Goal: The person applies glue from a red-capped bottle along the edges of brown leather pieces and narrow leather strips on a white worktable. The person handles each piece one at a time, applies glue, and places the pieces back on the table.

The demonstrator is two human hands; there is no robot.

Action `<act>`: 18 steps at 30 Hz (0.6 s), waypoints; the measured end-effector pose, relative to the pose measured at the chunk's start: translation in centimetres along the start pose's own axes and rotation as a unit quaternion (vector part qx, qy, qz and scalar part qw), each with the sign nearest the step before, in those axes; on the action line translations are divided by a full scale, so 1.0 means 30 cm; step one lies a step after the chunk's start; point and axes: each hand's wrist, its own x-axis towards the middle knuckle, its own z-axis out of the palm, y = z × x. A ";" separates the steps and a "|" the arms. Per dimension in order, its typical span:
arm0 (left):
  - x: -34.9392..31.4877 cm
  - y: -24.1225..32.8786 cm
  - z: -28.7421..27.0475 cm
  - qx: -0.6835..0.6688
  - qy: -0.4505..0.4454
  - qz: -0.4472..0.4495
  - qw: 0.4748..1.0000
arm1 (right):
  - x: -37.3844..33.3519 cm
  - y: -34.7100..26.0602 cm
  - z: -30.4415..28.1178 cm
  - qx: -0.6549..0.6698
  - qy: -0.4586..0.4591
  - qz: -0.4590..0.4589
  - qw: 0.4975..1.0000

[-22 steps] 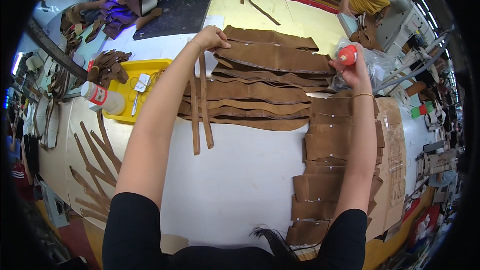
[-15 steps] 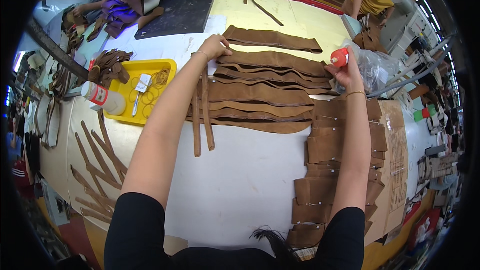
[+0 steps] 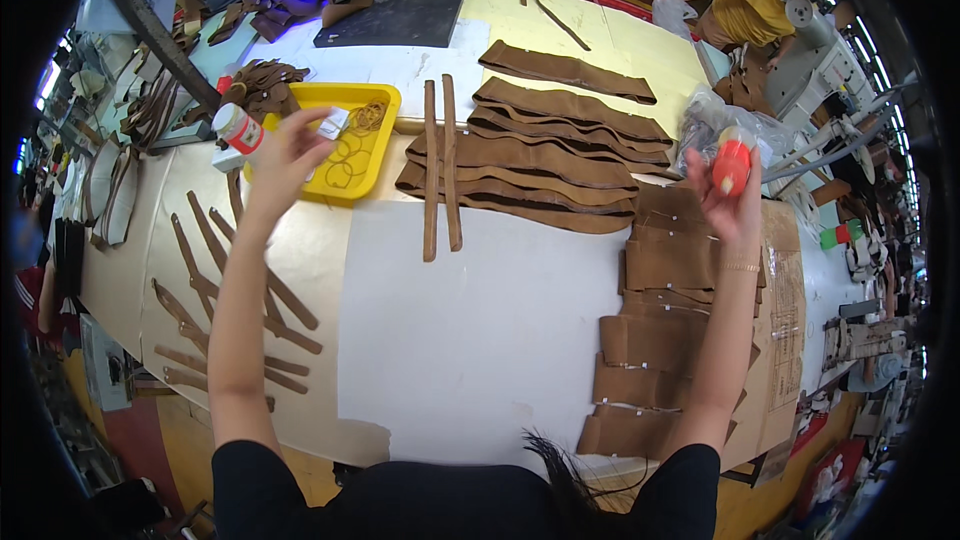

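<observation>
My left hand [image 3: 284, 165] is raised over the near left part of the yellow tray [image 3: 388, 155], beside a white-lidded jar [image 3: 240, 128]. Its fingers look loosely curled and apart, slightly blurred, with nothing visible in them. On the right, my right hand [image 3: 735, 210] holds a small red squeeze bottle [image 3: 733, 165], its pale nozzle tipped toward me. Between my hands lie overlapping brown leather bands [image 3: 540, 155] in a row. Two narrow brown strips [image 3: 431, 170] lie across their left end.
More narrow strips [image 3: 200, 250] fan out at the left. Overlapping brown pieces [image 3: 645, 340] lie under my right forearm. Clear plastic bags [image 3: 705, 120] rest beyond my right hand. A black board [image 3: 395, 15] lies at the back. Co-workers are across the table.
My left hand has left the far brown bands and swung left to the yellow tray. My right hand has turned the red bottle, so its nozzle now points nearer to me. The view has shifted.
</observation>
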 end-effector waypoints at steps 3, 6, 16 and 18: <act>-0.249 -0.044 -0.254 -0.024 0.102 -0.147 0.984 | -0.183 0.100 0.006 -0.006 -0.010 0.053 0.999; -0.495 -0.107 -0.438 -0.014 0.205 -0.210 0.956 | -0.316 0.234 -0.018 -0.011 -0.004 0.104 0.994; -1.026 -0.233 -0.694 -0.219 0.379 -0.202 0.876 | -0.426 0.563 -0.012 0.007 -0.023 0.089 0.996; -1.066 -0.227 -0.708 -0.218 0.412 -0.231 0.854 | -0.421 0.616 -0.009 0.003 -0.001 0.056 0.998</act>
